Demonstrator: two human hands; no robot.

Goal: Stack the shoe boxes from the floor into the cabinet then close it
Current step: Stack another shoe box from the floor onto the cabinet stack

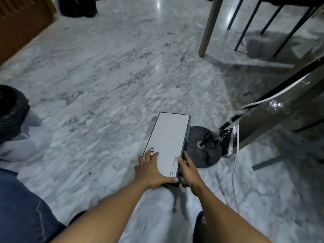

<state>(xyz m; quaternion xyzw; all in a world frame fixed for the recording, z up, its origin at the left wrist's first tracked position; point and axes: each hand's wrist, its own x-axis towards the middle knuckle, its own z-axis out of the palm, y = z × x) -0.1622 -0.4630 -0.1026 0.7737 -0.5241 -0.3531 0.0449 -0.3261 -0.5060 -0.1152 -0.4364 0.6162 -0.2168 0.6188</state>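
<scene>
A white-lidded, dark-sided shoe box lay lengthwise on the marble floor, its near end held between a person's two bare hands; whether that end had left the floor could not be told. The left grip clasped the near left corner, fingers spread flat across the lid beside a small black logo and thumb hooked along the near edge. The right grip closed on the near right edge, fingers running forward down the dark side wall and thumb at the lid's rim, next to a row of small printed marks. The rest of the box stretched away ahead of both grips.

Just right of the right grip, and just beside the box's side wall, sat a round black base with dark cords bunched on it. From it a dark pole, wrapped in clear tape, slanted up and away to the right, and a white cable trailed down past the base. Far ahead and right of the grips stood a pale furniture leg and thin black legs. Well left of the left grip lay a black bag; far ahead on that side rose a brown wooden panel. A denim-clad knee showed behind and left of the grips.
</scene>
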